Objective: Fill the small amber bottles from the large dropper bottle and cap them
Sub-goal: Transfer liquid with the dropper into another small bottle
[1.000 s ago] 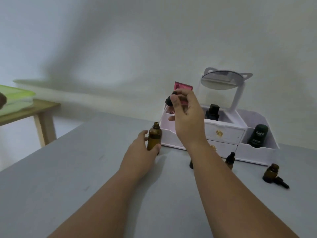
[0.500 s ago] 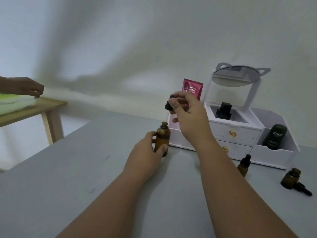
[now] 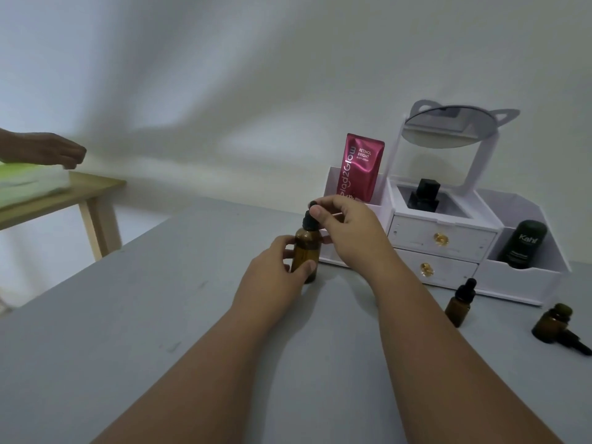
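Fingertips (image 3: 315,214) of the right hand (image 3: 349,232) pinch the black dropper cap (image 3: 309,219) sitting on the large amber bottle (image 3: 306,254), which stands upright on the grey table (image 3: 128,331) near a white organizer (image 3: 448,248) against a pale wall. Left hand (image 3: 272,277) wraps the bottle's base, wrist low. Two small amber bottles (image 3: 459,302) wait to the right, well apart from it.

The left hand (image 3: 275,270) gripped the large amber bottle (image 3: 306,251) upright on the grey table (image 3: 128,331); the right hand (image 3: 349,229) pinched its black dropper cap (image 3: 310,217). Two small bottles stood far right.
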